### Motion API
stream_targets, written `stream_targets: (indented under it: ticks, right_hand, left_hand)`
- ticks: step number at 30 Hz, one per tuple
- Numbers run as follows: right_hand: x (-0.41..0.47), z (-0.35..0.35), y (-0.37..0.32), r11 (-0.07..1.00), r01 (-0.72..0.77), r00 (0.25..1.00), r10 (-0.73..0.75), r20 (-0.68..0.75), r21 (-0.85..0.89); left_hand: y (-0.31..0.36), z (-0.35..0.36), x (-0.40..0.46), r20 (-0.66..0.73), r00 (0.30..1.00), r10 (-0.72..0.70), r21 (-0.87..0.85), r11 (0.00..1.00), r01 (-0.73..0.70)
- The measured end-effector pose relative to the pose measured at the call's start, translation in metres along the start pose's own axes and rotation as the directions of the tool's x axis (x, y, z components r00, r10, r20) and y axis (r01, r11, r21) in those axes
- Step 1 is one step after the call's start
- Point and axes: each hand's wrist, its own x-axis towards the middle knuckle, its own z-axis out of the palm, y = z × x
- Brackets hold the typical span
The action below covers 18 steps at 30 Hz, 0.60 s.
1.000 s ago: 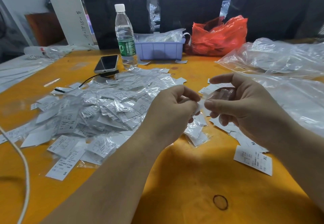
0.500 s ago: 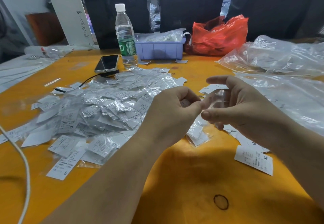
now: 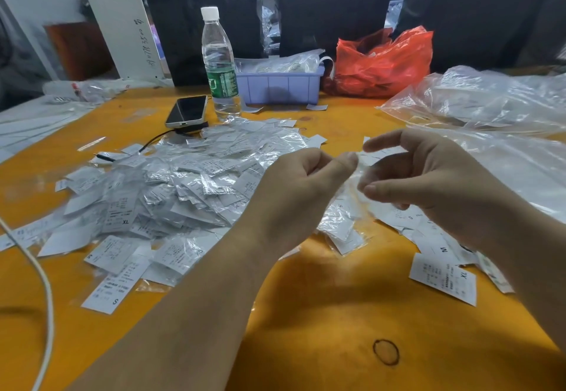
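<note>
Plastic-film bag [image 3: 366, 165] | left hand [image 3: 294, 188] pinches its edge | right hand [image 3: 428, 182], half curled, holds it

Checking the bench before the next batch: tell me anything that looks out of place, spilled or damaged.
Nothing looks damaged. Bagged labels sprawl in a loose heap over the orange table, and a dark ring sits alone near its front edge.

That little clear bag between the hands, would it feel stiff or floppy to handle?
Probably floppy and very light: the clear bag looks like thin see-through film, and the left hand and right hand manage it with fingertips alone. Likely slippery too, since the bagged tags in the pile shine glossily and lie slid over one another.
</note>
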Motion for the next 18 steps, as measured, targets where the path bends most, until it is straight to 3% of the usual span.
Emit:
stream_targets:
  ticks: [3, 7, 12, 15, 18]
  right_hand:
    - [0.001, 0.0, 0.001, 1.0, -0.002, 0.998, 0.003, 0.06, -0.03]
    - [0.002, -0.003, 0.004, 0.998, 0.027, 0.999, -0.026, 0.025, -0.05]
    - [0.003, -0.003, 0.004, 0.99, 0.04, 0.997, -0.031, -0.066, 0.139]
    - [0.006, 0.002, 0.006, 0.959, -0.061, 0.995, 0.08, -0.057, 0.277]
    - [0.006, 0.007, 0.008, 0.908, -0.231, 0.973, 0.21, 0.098, 0.35]
  left_hand:
    - [-0.002, 0.0, 0.001, 0.042, 0.999, -0.03, 0.012, 0.999, 0.029]
    - [-0.003, -0.001, 0.001, 0.121, 0.991, -0.065, -0.039, 0.997, 0.07]
    - [-0.002, -0.002, 0.003, 0.108, 0.989, -0.1, -0.16, 0.98, 0.117]
    - [-0.002, -0.004, 0.004, 0.056, 0.988, -0.141, -0.288, 0.946, 0.151]
    - [-0.002, -0.006, 0.005, 0.013, 0.987, -0.159, -0.366, 0.918, 0.153]
